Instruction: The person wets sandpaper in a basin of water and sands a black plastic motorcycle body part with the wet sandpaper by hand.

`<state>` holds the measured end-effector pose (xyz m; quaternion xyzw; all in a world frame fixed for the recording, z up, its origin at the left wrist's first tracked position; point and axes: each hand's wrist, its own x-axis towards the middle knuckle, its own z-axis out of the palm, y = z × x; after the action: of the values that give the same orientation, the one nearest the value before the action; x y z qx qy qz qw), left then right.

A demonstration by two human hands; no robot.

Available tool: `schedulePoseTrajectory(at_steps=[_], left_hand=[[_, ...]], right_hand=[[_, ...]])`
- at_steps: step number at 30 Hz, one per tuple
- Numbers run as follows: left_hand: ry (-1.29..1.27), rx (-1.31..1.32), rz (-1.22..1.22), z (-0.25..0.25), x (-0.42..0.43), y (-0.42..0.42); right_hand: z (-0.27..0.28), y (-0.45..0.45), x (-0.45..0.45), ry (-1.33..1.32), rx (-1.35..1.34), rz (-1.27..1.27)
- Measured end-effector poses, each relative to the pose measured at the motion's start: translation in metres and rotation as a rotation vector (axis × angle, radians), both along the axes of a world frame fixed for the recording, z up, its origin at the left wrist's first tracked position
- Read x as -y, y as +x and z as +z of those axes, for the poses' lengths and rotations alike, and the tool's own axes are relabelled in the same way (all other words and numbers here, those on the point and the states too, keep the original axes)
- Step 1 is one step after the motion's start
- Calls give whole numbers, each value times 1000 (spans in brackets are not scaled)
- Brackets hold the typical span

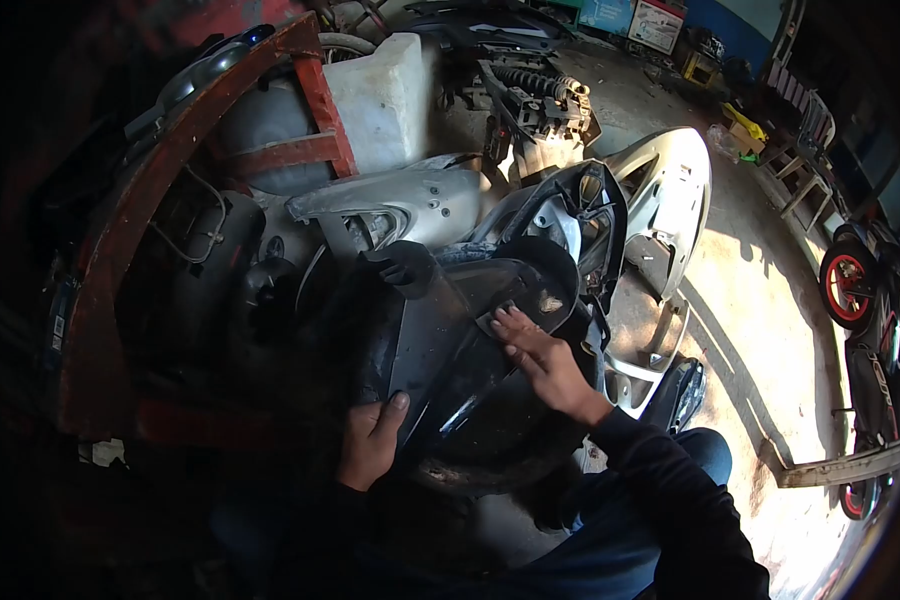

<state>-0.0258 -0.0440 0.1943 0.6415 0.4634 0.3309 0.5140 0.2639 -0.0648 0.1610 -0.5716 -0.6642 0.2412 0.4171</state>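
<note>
A glossy black plastic motorcycle body panel [460,370] lies in front of me, above my lap. My left hand [372,440] is closed on its near left edge, thumb on top and the other fingers hidden underneath. On the panel's upper right part, my right hand [542,362] presses a small grey piece of sandpaper [487,320] against the surface under its fingertips. A pale worn patch [548,302] shows just beyond those fingertips. Below the panel is a dark rounded shape [480,475], partly in shadow.
Silver-grey body panels [410,205] and a pale gold one [675,190] lie just beyond. A red frame [120,250] stands at left. Farther off are a shock-absorber assembly [540,90], a chair [810,140] and a motorcycle with a red-rimmed wheel [846,288].
</note>
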Motion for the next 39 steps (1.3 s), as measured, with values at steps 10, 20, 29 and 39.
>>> schedulePoseTrajectory(at_steps=[10,20,29,39], left_hand=[[-8,31,-10,7,4,6],[-6,64,-22,4,1,13],[-19,50,-29,4,0,15],[-20,46,-14,2,-1,9]], right_hand=[[-3,27,-7,-84,-127,-227],[-18,46,-19,-98,-226,-356],[-31,31,-16,-30,-149,-398],[2,-15,19,14,-45,-103]])
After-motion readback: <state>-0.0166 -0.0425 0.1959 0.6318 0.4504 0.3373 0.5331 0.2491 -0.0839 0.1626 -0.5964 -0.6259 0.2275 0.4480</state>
